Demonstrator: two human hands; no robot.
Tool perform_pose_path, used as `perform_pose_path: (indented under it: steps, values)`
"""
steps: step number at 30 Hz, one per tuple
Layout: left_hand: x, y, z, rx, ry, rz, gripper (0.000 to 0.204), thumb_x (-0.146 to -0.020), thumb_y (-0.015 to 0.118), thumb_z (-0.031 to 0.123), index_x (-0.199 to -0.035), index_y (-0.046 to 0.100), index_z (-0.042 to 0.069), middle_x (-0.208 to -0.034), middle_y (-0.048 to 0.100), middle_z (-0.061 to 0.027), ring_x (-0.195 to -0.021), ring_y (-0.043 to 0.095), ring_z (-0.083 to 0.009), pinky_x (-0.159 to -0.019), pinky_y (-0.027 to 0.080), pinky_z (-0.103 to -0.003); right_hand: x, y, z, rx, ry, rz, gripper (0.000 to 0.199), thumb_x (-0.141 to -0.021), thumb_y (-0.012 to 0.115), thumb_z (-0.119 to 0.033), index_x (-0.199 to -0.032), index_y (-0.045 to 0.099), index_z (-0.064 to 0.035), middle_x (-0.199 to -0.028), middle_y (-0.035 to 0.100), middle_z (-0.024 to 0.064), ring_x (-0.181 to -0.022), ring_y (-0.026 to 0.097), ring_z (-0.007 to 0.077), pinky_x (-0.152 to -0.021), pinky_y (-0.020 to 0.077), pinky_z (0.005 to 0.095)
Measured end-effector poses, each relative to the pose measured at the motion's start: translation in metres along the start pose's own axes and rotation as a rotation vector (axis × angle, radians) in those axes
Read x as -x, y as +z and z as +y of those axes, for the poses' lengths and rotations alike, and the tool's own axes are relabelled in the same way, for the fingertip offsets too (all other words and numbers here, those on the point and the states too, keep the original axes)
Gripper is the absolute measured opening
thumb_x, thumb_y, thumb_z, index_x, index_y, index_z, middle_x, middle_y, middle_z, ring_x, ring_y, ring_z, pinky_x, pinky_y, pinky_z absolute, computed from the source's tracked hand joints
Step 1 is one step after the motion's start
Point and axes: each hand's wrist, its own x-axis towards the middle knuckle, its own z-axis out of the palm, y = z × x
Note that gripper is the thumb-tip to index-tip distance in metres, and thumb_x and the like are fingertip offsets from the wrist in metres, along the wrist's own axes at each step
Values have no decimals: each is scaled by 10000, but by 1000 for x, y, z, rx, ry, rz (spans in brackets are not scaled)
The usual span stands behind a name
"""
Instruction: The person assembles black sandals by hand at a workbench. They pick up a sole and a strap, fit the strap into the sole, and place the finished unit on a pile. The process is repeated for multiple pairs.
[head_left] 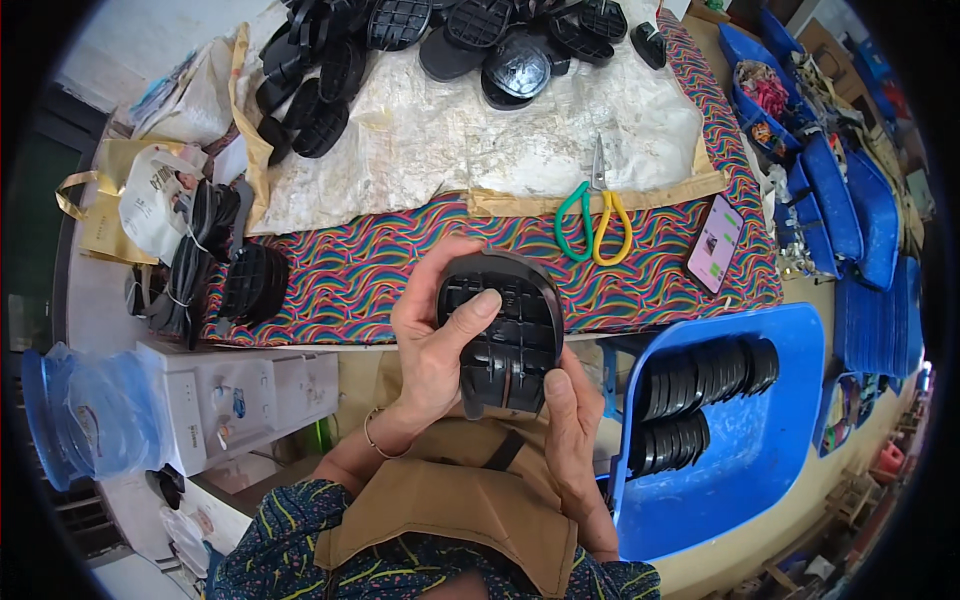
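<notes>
In front of my body I hold a black shoe sole piece (525, 345) with a rounded top and a raised grid on its face. My left hand (430, 350) wraps its left side, with the thumb pressed on the grid. The lower right edge is gripped by my right hand (574, 405), its thumb on the rim and its other fingers hidden behind. Beyond the sole, scissors (597, 205) with one green and one yellow handle lie on the patterned cloth (370, 270), their blades over the white sheet (420, 150).
Many black sole pieces (400, 25) heap at the table's far side; a smaller stack (252, 285) sits at left beside bundled black strips (190, 255). At right is a phone (713, 245). Below it stands a blue tub (750, 460) with rows of black pieces (690, 385). White drawers (235, 405) stand lower left.
</notes>
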Motion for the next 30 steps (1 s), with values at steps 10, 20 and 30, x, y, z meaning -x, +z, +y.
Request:
perform_pose_path:
  steps: [10, 20, 30]
  values:
    - [5, -13, -8, -272, 138, -109, 362, -870, 686, 8, -1211, 570, -23, -1081, 650, -97, -982, 622, -133, -871, 497, -274, -3, -21, 29, 426, -92, -52, 364, -1024, 469, -205, -1255, 574, 56, -1011, 671, 137, -894, 612, 186, -809, 480, 315]
    - [9, -12, -18, -231, 148, -160, 361, -889, 680, 25, -1228, 563, -11, -1098, 656, -87, -988, 624, -124, -872, 498, -267, -15, -18, 32, 657, -254, 85, 320, -1010, 497, -163, -1186, 619, 74, -928, 700, 196, -790, 686, 222, -717, 522, 325]
    - [4, -13, -8, -278, 4, -317, 378, -849, 697, 3, -1208, 580, 2, -1082, 638, -51, -987, 610, -114, -880, 484, -262, -35, -33, 16, 720, -453, -16, 294, -1006, 482, -138, -1198, 599, 53, -889, 683, 214, -731, 691, 346, -660, 525, 375]
